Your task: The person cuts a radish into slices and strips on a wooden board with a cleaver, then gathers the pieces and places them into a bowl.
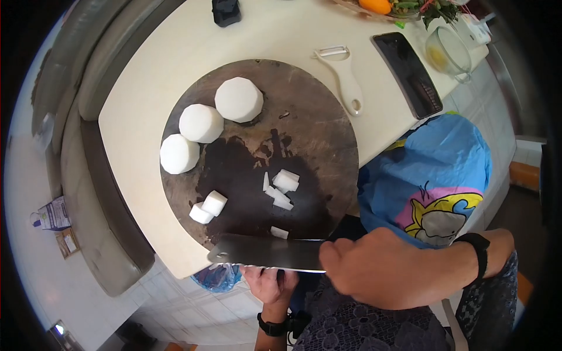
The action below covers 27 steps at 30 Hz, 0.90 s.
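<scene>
Two hands near board edge: right hand (380,269) fisted around cleaver (266,253) handle, blade flat over round cutting board (316,128); left hand (269,284) beneath blade, mostly hidden, grip unclear. Three white radish chunks (202,123) sit far side, small cut pieces (281,184) mid-board.

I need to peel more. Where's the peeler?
In the head view, the white peeler lies on the counter just past the round cutting board, beside the black phone.

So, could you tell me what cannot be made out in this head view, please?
- Left hand: mostly hidden under the cleaver; whether it holds anything cannot be told.
- Cleaver's handle: covered by the right hand.
- Fruit dish: cut off by the top edge.
- Carton on the floor: label too small and warped to read.
</scene>
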Available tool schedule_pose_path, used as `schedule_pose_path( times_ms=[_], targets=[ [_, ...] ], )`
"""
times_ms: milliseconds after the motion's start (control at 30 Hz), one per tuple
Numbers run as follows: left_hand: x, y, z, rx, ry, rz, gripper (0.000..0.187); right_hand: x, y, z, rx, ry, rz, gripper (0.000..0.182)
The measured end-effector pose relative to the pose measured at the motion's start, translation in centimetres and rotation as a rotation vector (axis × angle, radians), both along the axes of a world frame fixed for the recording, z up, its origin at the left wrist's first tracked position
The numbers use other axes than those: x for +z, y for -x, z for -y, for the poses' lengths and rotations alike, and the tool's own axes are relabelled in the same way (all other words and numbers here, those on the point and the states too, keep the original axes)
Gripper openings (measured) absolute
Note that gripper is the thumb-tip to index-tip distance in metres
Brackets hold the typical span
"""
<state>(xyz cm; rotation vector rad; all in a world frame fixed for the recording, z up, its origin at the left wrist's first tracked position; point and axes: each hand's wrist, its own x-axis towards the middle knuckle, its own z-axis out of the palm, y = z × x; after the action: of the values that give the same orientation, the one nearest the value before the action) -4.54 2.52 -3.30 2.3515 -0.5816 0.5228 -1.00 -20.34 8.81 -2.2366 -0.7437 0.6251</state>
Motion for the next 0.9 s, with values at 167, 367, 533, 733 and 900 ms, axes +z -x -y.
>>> schedule_pose_path(
  times_ms=[167, 367, 533, 733, 900],
  targets=[
    [0.3, -0.3, 0.2, -0.035, 0.004, -0.006, 0.023, 0.3, 1.2, 1.0, -0.067, 0.152, -0.032, 0.026],
    [-1.2, 0.9, -1.1, -0.029, -0.083, -0.056, 0.021, 1.8, 3.0, 1.2, -0.075, 0.059, -0.012, 0.030],
    [-0.7, 0.7, -0.8, 0.008, -0.170, 0.041, 0.028, 1.8, 3.2, 1.3, -0.053, 0.069, 0.005, 0.033],
    [-1.0, 0.8, -0.8, 0.000, -0.044, 0.015, 0.021, 1.8, 2.5, 0.9, -0.027, 0.071, -0.032, 0.033],
    [-1.0, 0.6, -0.7, -0.014, 0.028, 0.001, 0.019, 1.2, 1.4, -0.1, -0.002, 0.019, 0.018, 0.030]
  ],
)
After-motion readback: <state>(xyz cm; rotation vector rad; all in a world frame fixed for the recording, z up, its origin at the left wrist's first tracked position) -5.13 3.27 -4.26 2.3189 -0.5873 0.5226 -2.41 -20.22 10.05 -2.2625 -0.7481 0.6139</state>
